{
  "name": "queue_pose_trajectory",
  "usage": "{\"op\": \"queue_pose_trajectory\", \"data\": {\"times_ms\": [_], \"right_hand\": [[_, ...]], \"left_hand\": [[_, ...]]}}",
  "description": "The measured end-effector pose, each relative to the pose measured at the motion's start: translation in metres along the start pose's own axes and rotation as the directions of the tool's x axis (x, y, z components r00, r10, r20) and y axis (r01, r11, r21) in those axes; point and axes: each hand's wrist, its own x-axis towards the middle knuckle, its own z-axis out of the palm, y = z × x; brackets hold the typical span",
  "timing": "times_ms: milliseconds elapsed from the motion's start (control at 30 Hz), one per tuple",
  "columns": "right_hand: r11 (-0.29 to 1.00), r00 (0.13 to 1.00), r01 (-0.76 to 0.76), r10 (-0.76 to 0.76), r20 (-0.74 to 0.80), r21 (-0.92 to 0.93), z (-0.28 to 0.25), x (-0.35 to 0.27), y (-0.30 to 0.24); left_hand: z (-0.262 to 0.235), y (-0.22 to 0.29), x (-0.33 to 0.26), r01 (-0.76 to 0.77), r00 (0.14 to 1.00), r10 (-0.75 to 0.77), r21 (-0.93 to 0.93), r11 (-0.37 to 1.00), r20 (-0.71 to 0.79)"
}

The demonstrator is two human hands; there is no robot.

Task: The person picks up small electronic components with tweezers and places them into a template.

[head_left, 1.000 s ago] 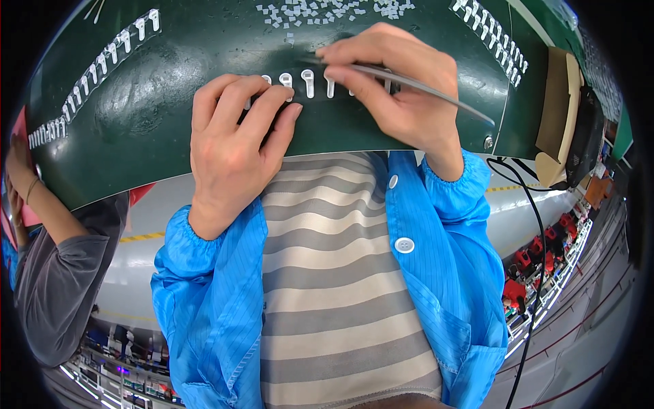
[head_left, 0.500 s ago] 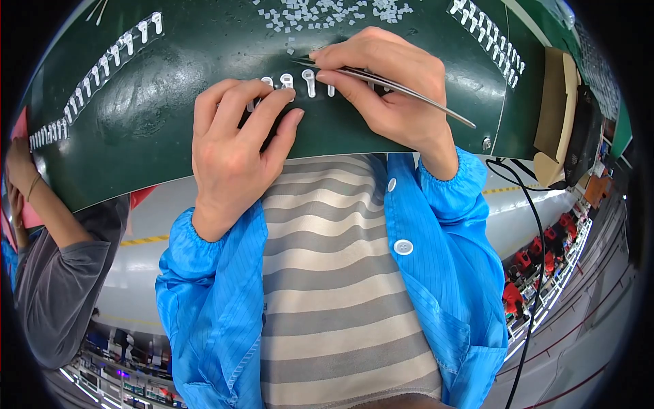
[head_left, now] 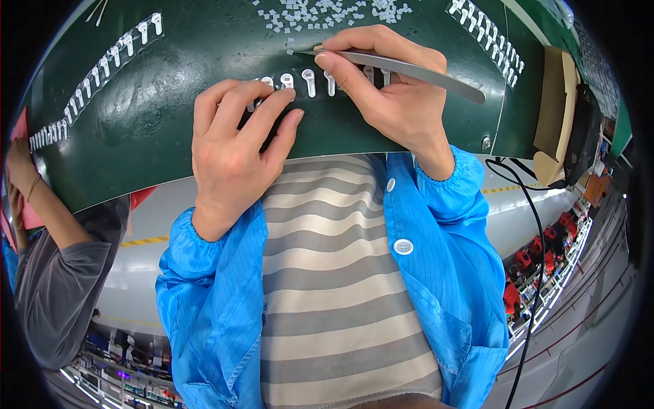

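Note:
My right hand (head_left: 402, 99) grips a pair of metal tweezers (head_left: 429, 75) between thumb and fingers. Their tips point left, close beside a small pale square piece (head_left: 291, 51) lying apart from the others. A row of white keyhole-shaped parts runs across the green table in front of me. My left hand (head_left: 235, 140) lies over the row's left end with fingers bent and apart, its index fingertip touching one white part (head_left: 287, 81). Between my hands another white part (head_left: 309, 82) lies uncovered. Both hands partly hide the row.
Many pale square pieces (head_left: 327, 13) are scattered at the table's far side. Lines of white parts stand at the left (head_left: 112, 58) and far right (head_left: 487, 37). A cardboard box (head_left: 555, 102) sits at the right edge. A co-worker's arm (head_left: 58, 215) is at far left.
My right hand has shifted slightly, and the tweezers have turned, their back end rising toward the far side. More of the white row shows beneath them. My left hand stays in place.

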Motion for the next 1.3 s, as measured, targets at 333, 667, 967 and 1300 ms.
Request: {"op": "queue_pose_trajectory", "data": {"times_ms": [333,667,967,1300], "right_hand": [[0.975,0.951,0.220,-0.208,0.228,-0.028,-0.014,0.021,-0.008],[0.926,0.855,0.377,-0.352,0.380,0.012,-0.006,0.030,-0.009],[0.915,0.846,0.404,-0.373,0.381,-0.002,-0.005,0.029,-0.013],[0.993,0.979,0.090,-0.075,0.188,-0.074,-0.019,0.027,-0.021]], "left_hand": [[-0.006,-0.002,-0.010,0.063,0.989,-0.061,0.009,0.998,-0.132],[-0.001,-0.004,-0.010,0.043,0.991,-0.040,0.016,0.999,-0.131],[0.000,-0.005,-0.010,0.029,0.989,-0.026,0.024,0.999,-0.144],[-0.001,-0.002,-0.007,0.065,0.995,-0.063,0.025,0.998,-0.078]]}}
